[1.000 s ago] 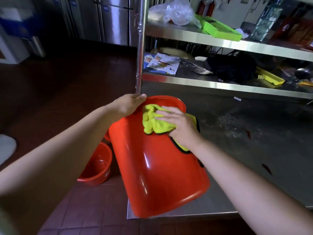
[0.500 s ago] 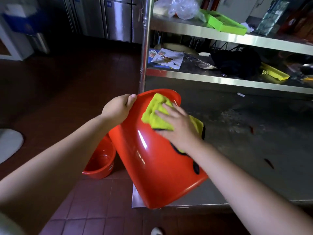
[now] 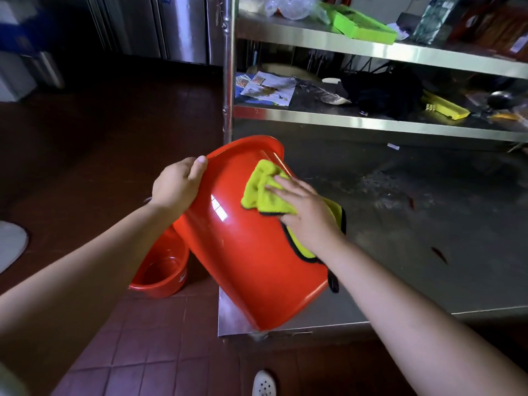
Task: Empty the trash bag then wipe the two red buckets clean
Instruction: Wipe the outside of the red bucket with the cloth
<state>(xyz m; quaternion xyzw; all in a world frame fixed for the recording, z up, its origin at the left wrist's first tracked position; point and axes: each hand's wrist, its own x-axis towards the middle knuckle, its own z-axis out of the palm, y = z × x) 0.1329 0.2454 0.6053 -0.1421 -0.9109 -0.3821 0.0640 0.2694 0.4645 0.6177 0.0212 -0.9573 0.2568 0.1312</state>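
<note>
On the tilted bucket, right hand presses cloth.

A steel worktop fills the right side, its dull surface smeared and scuffed. Above it run two steel shelves on a shiny upright post, cluttered with papers and boxes. Left of the post lie dark red floor tiles, with steel cabinets behind.

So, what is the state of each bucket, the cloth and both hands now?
Big red bucket: tilted on the steel table.
Small red bucket: upright on the floor.
Yellow cloth: pressed against the big bucket.
Left hand: grips the rim.
Right hand: flat on the cloth.
</note>
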